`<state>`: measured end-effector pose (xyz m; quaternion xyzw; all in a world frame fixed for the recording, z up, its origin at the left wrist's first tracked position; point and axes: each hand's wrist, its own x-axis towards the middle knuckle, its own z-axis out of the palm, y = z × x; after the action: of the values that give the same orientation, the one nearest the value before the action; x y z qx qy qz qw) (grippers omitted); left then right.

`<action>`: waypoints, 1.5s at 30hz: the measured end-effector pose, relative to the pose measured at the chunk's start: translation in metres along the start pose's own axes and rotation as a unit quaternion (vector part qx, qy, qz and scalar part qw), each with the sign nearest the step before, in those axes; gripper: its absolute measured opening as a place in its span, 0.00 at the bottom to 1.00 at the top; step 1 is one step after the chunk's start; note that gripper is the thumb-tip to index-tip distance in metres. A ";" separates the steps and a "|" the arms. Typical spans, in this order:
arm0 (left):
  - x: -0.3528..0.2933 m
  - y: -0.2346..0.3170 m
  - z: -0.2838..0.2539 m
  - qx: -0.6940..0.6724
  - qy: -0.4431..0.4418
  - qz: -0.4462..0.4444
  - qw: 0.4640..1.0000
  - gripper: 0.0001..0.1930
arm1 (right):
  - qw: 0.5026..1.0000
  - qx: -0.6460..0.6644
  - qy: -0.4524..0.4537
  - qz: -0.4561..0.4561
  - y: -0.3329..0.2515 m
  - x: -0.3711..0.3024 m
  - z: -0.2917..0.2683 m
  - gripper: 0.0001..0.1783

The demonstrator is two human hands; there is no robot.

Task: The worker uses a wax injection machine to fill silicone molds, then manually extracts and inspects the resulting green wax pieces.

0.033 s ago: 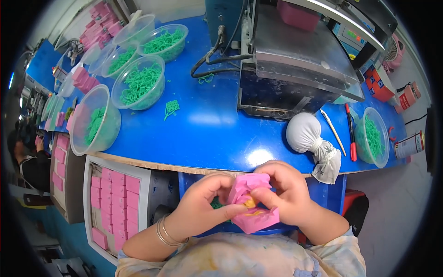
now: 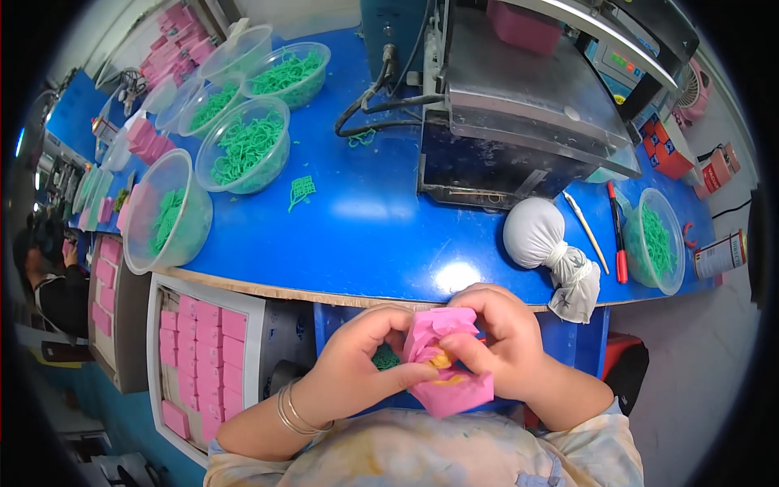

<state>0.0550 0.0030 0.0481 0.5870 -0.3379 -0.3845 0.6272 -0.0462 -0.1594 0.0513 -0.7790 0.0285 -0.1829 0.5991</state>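
Both hands hold a pink rubber mould just in front of the table edge, its two flaps spread apart. Yellow material shows in the gap between them. My left hand grips the left side, thumb pressed at the opening, fingers curled behind. On the other side, my right hand is closed on the mould, with its thumb pushed into the gap. Part of the mould's inside is hidden by my thumbs. Below it, green pieces lie partly behind my left hand, over a blue drawer or bin.
Clear bowls of stringy green pieces stand at the left of the blue table. A dark metal machine is at the back. Nearer right lie a tied white cloth bundle, a red marker and another bowl. A tray holds pink blocks.
The mould's lower flap has tipped slightly down and to the right, so the yellow inside shows a little differently. Both hands keep nearly the same place and hold.
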 end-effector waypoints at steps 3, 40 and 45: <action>0.000 0.001 0.006 -0.004 0.031 0.026 0.999 0.18 | 0.995 -0.068 0.023 -0.071 -0.004 0.002 0.003 0.13; 0.010 0.013 0.001 0.074 0.003 0.058 0.996 0.11 | 0.989 0.057 -0.125 0.047 0.010 -0.009 0.004 0.23; 0.006 0.010 0.010 -0.112 0.052 -0.034 0.992 0.09 | 0.992 0.016 -0.125 0.015 0.006 -0.007 0.003 0.26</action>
<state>0.0498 -0.0063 0.0588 0.5434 -0.2392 -0.4097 0.6926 -0.0508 -0.1561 0.0432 -0.7857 -0.0374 -0.0757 0.6128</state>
